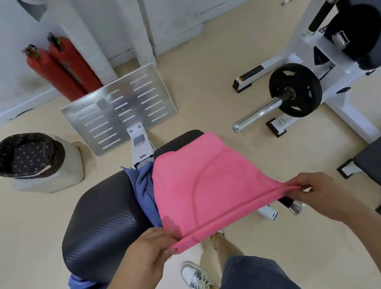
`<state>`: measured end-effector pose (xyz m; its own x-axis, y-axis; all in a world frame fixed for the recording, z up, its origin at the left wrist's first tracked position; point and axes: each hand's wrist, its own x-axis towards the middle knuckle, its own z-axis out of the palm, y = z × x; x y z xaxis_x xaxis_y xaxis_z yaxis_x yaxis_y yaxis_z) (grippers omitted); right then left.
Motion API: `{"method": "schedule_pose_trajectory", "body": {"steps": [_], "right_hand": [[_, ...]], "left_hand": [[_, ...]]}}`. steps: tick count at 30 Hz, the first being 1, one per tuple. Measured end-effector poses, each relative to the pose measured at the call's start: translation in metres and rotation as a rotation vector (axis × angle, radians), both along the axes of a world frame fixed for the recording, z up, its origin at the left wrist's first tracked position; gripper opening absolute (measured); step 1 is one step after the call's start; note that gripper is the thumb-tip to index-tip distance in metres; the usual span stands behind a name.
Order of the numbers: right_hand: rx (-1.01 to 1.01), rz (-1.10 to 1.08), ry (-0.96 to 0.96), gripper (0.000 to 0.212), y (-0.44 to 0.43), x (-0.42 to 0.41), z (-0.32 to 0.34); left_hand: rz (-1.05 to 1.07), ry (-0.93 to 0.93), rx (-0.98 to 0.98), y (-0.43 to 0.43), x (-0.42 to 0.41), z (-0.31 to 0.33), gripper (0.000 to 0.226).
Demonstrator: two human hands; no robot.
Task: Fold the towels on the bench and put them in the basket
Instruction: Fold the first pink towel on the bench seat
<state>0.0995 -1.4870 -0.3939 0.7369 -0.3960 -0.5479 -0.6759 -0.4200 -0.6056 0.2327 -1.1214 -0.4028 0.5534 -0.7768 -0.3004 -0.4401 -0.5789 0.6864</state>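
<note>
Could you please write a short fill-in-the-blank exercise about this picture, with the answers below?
1. The left hand and the right hand each hold a corner of the ____ towel.
2. A ____ towel lies beside it on the bench.
3. The two fire extinguishers by the wall are ____.
Answers: pink; blue; red.

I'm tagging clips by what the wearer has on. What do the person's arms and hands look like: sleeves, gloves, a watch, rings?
Both arms are bare as far as the frame's edge; no sleeve shows. The left hand and the right hand are ungloved, with no watch, band or ring visible.
</note>
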Motion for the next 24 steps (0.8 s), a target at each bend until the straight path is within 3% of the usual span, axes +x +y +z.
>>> {"method": "schedule_pose_trajectory", "body": {"steps": [3,5,7,10,13,16,21,24], "right_hand": [[0.018,0.031,0.016,0.016,-0.005,-0.004,0.003],[0.104,0.033,0.035,0.022,-0.013,-0.003,0.006],[0.208,0.03,0.07,0.02,-0.019,0.004,0.011],[0.428,-0.148,-0.01,0.021,-0.022,0.029,0.02],[0.551,-0.334,-0.132,0.015,-0.017,0.067,0.025],[0.462,-0.311,-0.187,0.011,-0.014,0.108,0.019],[0.204,-0.214,-0.163,0.013,-0.013,0.17,-0.009],[0.069,-0.166,-0.116,0.009,-0.011,0.195,-0.033]], "left_hand": [[0.042,0.12,0.07,0.004,-0.004,0.008,0.035],[0.05,0.195,0.101,0.004,-0.002,0.014,0.021],[0.096,0.278,0.075,-0.001,0.004,0.023,0.022],[0.342,0.412,-0.034,-0.011,0.023,0.04,0.029],[0.443,0.284,-0.108,-0.019,0.054,0.039,0.028],[0.508,0.192,-0.075,-0.021,0.086,0.021,0.033],[0.654,0.207,-0.015,-0.025,0.119,-0.011,0.036],[0.612,0.143,0.113,-0.029,0.132,-0.024,0.032]]}}
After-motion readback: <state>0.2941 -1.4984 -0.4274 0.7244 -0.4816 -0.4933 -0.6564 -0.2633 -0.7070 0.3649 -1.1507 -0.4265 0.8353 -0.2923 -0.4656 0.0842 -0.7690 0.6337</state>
